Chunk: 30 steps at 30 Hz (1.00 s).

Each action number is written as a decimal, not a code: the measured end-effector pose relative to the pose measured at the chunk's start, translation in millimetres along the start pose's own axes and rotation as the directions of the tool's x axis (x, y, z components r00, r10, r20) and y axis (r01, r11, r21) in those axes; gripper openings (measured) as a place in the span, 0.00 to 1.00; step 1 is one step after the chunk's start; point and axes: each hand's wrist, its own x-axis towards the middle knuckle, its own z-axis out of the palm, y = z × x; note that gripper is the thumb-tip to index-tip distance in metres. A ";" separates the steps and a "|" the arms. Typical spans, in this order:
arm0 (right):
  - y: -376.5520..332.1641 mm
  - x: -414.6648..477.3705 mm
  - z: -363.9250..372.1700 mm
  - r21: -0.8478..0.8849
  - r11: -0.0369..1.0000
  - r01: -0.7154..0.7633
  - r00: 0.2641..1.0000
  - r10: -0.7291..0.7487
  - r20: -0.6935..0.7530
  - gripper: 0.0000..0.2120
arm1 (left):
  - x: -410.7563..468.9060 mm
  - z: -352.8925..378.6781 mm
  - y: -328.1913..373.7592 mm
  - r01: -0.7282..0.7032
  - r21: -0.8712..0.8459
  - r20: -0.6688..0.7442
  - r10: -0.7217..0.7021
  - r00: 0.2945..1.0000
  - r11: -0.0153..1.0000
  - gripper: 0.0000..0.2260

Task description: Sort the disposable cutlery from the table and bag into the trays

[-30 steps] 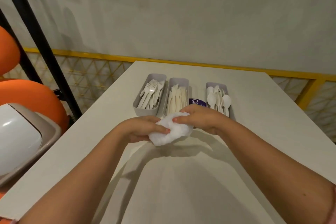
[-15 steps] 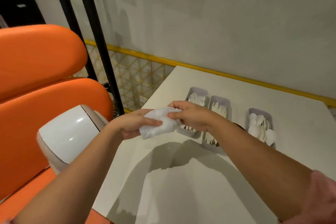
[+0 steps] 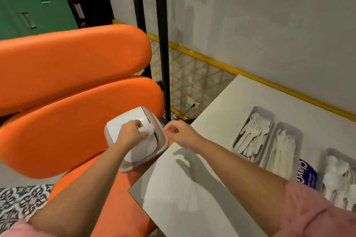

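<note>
bin (image 3: 115,129) on seat (image 3: 115,208) | left of table (image 3: 192,188) | three trays (image 3: 289,126) on table (right side)

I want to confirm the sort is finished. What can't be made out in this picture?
Head view throughout:
- spoon tray: right part cut off by the frame edge and the pink sleeve.
- purple pack: label partly hidden by the sleeve.
- crumpled bag gripped by the left hand: folds and fingers hide any contents.
- bin: lid hides its inside.
</note>
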 end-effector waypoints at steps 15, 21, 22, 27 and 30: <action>19.8 17.7 12.8 -0.058 0.986 -0.156 0.974 0.163 0.156 0.06 | 30.3 61.9 -40.4 0.140 0.176 0.156 -0.169 0.973 0.974 0.23; 20.3 13.4 -1.7 -0.062 0.973 -0.224 0.964 0.231 0.134 0.04 | 35.5 56.3 -28.2 0.149 0.268 0.252 -0.218 0.943 0.952 0.12; 16.9 11.0 -5.2 -0.066 0.970 -0.234 0.962 0.241 0.128 0.06 | 35.1 53.3 -23.7 0.137 0.274 0.239 -0.205 0.949 0.952 0.11; 9.5 1.1 -24.9 -0.067 0.963 -0.260 0.960 0.265 0.091 0.10 | 32.1 36.3 2.3 0.081 0.343 0.234 -0.169 0.957 0.936 0.07; 1.5 -9.8 -41.4 -0.054 0.962 -0.269 0.960 0.272 0.065 0.11 | 28.0 23.3 29.8 -0.037 0.470 0.351 -0.149 0.924 0.882 0.16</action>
